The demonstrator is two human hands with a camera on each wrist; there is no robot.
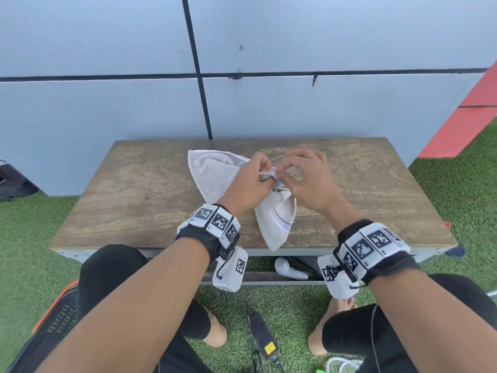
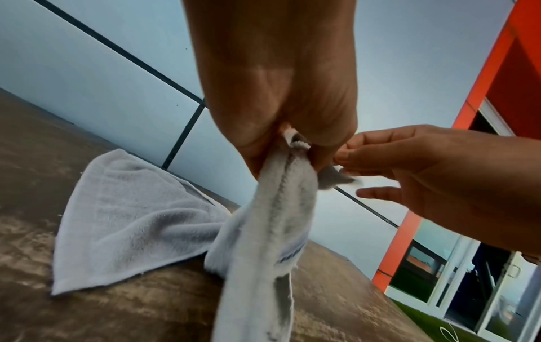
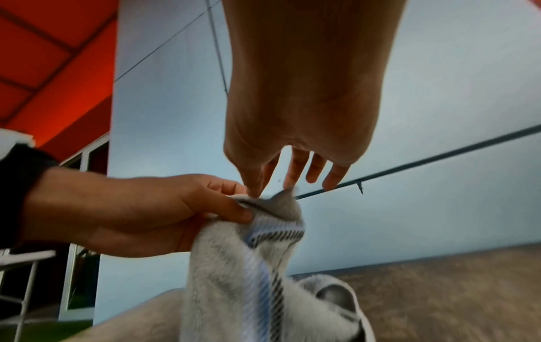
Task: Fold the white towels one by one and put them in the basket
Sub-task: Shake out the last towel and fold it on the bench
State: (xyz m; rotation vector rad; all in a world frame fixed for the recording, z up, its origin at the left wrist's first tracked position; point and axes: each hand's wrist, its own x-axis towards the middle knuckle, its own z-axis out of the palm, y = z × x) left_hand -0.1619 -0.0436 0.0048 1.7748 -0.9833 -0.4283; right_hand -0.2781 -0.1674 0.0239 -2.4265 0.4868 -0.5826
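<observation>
A white towel (image 1: 212,176) with a blue and black stitched border lies partly on the wooden table (image 1: 134,197). Its near part is lifted and hangs toward the table's front edge. My left hand (image 1: 265,175) grips the bunched upper edge of the towel (image 2: 125,208), fingers curled round it. My right hand (image 1: 285,170) is close beside the left and pinches a small corner between thumb and forefinger. In the right wrist view the right hand (image 3: 272,189) has its other fingers spread above the towel (image 3: 234,277). No basket is plainly seen.
A grey panelled wall (image 1: 322,109) stands right behind the table. Green turf surrounds it. A dark perforated object with an orange edge (image 1: 57,316) sits by my left knee. A white object (image 1: 290,270) lies under the table, and a black device with a yellow label (image 1: 265,337) between my feet.
</observation>
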